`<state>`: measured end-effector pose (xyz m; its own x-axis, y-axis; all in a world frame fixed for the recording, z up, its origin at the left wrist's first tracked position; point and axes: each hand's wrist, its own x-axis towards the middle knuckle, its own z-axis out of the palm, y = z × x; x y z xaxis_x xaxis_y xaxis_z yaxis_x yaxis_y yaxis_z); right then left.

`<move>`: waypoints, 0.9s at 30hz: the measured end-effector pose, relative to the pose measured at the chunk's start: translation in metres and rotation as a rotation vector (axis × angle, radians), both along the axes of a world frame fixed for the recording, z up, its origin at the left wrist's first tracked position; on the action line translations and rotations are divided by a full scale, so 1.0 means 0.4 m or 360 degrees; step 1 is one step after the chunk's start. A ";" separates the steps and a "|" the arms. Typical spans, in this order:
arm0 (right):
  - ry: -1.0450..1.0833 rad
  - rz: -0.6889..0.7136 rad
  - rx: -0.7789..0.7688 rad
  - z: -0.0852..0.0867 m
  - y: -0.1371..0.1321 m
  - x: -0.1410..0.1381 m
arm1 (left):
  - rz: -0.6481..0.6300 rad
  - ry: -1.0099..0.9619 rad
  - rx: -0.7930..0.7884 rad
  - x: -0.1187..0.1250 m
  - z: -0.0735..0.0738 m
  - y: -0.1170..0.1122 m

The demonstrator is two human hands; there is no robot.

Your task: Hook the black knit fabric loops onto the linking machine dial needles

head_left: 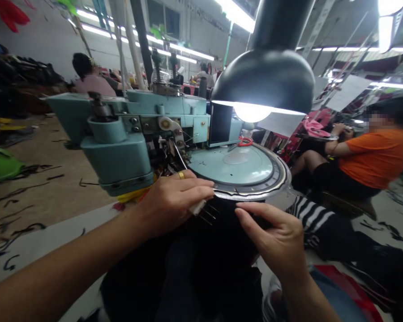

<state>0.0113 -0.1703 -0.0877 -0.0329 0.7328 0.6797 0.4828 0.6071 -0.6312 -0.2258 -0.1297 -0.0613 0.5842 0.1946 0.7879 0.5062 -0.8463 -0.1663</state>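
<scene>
A teal linking machine [127, 138] with a round dial [242, 167] edged by a ring of fine needle points [255, 193] stands before me. Black knitted fabric [208, 255] hangs below the dial's near edge. My left hand [173, 201], a gold ring on one finger, is closed on a small comb-like tool with thin metal prongs [204, 212] and presses at the dial's rim. My right hand [272, 237] pinches the black fabric's edge just under the needle ring, fingers pressed together.
A black lamp [265, 80] shines close above the dial. Red-handled scissors [245, 141] lie on the dial's far side. A person in an orange shirt [376, 156] sits at right; another person [90, 78] sits at far left. Fabric scraps litter the floor [27, 192].
</scene>
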 end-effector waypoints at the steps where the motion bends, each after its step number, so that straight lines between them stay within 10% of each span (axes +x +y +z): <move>1: 0.0011 -0.0022 0.0003 0.000 0.000 0.000 | 0.0021 0.0009 0.0034 0.000 -0.001 -0.001; 27: -0.0014 -0.0062 0.0095 0.002 0.004 0.006 | 0.0012 0.0028 0.0004 0.014 0.006 0.001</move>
<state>0.0135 -0.1685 -0.0869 -0.0112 0.6916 0.7222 0.5119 0.6244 -0.5900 -0.2202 -0.1295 -0.0591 0.5965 0.1974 0.7780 0.5096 -0.8420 -0.1771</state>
